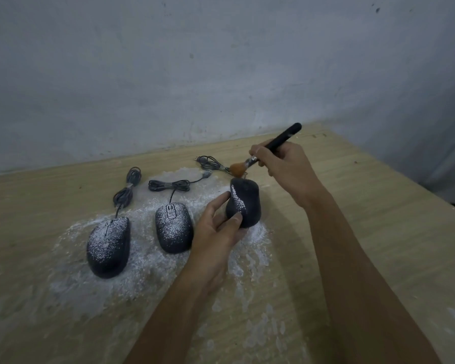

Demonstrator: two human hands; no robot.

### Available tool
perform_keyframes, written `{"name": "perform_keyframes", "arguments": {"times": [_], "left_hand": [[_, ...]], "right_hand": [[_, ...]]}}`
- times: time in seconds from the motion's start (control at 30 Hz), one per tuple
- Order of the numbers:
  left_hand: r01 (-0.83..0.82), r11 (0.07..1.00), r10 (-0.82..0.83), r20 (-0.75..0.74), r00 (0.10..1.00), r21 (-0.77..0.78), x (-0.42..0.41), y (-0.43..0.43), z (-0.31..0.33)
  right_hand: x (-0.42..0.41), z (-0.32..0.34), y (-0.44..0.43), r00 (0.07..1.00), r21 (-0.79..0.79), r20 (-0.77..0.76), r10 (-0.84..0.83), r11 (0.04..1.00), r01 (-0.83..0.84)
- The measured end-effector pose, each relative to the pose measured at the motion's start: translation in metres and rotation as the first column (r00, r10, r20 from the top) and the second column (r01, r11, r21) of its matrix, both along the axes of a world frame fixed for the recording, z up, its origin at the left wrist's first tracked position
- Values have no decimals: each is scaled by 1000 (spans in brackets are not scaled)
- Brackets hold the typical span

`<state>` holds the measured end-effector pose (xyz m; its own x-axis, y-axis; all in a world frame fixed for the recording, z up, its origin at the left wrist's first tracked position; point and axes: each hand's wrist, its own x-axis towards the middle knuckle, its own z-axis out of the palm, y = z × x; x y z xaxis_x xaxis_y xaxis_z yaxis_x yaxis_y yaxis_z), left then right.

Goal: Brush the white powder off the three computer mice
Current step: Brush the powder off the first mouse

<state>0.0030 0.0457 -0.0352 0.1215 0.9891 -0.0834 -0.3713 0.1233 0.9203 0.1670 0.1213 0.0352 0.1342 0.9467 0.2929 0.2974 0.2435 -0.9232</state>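
On the wooden table (pixel 352 232), three dark computer mice sit in a row amid spilled white powder (pixel 147 269). The left mouse (pixel 108 248) and the middle mouse (pixel 174 227) lie flat, both heavily dusted, cables coiled behind them. The right mouse (pixel 246 203) is tilted up off the surface, held by the left hand (pixel 216 232): thumb on its near face, fingers behind its left flank. Its long axis runs away from the person, nose toward the wall. Most of its back appears clean; one band of powder remains along the left edge, just beside the gripping fingers.

The right hand (pixel 284 166) pinches a black-handled brush (pixel 268 151) near the ferrule. The bristles point down-left and hover just above the nose end of the held mouse; contact cannot be confirmed.

The residual band lies on the side away from the brush hand. The next stroke likely requires sweeping along the long axis toward the left edge, or rotating the mouse to present that flank.
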Motion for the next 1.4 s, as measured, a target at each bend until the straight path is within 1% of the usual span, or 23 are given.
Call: {"name": "perform_keyframes", "arguments": {"times": [0.03,0.13,0.23,0.33,0.43,0.5,0.63,0.7,0.73,0.8,0.83,0.9,0.97,1.0,1.07,1.13,1.17,1.23,1.3,1.4], "left_hand": [[-1,1000,1,-2,1000,0,0,0,1],[-3,1000,3,-8,1000,-4,1,0,2],[0,1000,1,5,1000,-9,0,-1,3],[-4,1000,4,14,1000,-15,0,-2,4],[-5,1000,6,21,1000,-27,0,-2,5],[-9,999,11,28,1000,-38,1,-2,6],[-10,999,11,38,999,-42,1,-4,7],[-7,999,9,47,999,-43,1,-4,7],[-2,999,4,51,999,-42,1,-4,8],[0,999,2,55,998,-40,2,-4,8],[-3,999,5,58,998,-39,2,-4,8],[-7,999,9,67,998,-34,2,-4,8],[-7,999,10,71,997,-32,2,-4,7],[-5,999,8,74,997,-32,2,-4,8],[1,999,2,80,997,-33,2,-4,8],[-2,999,5,85,996,-41,3,-4,8],[-6,999,10,87,996,-47,2,-4,8],[-8,999,13,86,996,-52,2,-4,7],[-9,999,13,81,997,-51,1,-4,8],[-14,998,18,76,997,-60,2,-3,7]], "right_hand": [[3,1,-1,1000,-26,3,26,999,-26],[5,0,-4,993,-68,80,85,994,-80],[-3,2,-6,998,-14,40,44,999,-44],[-2,6,-7,999,-22,5,42,999,-42],[4,8,-10,987,-63,110,121,991,-115],[3,6,-12,980,-48,135,148,989,-143],[-2,5,-8,999,30,19,45,999,-45],[4,7,-7,999,15,-1,39,999,-39],[6,8,-8,997,-9,32,68,998,-68],[5,7,-11,976,-50,152,155,988,-149],[1,6,-12,971,-39,167,172,985,-167],[-6,6,-12,986,19,93,141,990,-143],[-6,9,-11,994,22,21,106,994,-107],[-4,10,-11,994,-1,16,113,994,-113],[0,9,-12,983,-57,81,164,986,-159],[-2,8,-14,970,-54,145,197,980,-191],[-4,8,-15,974,-30,132,183,983,-181],[-4,10,-15,988,-8,54,143,990,-143],[1,14,-15,987,-41,27,157,987,-156],[8,14,-18,952,-108,176,249,966,-233]]}}
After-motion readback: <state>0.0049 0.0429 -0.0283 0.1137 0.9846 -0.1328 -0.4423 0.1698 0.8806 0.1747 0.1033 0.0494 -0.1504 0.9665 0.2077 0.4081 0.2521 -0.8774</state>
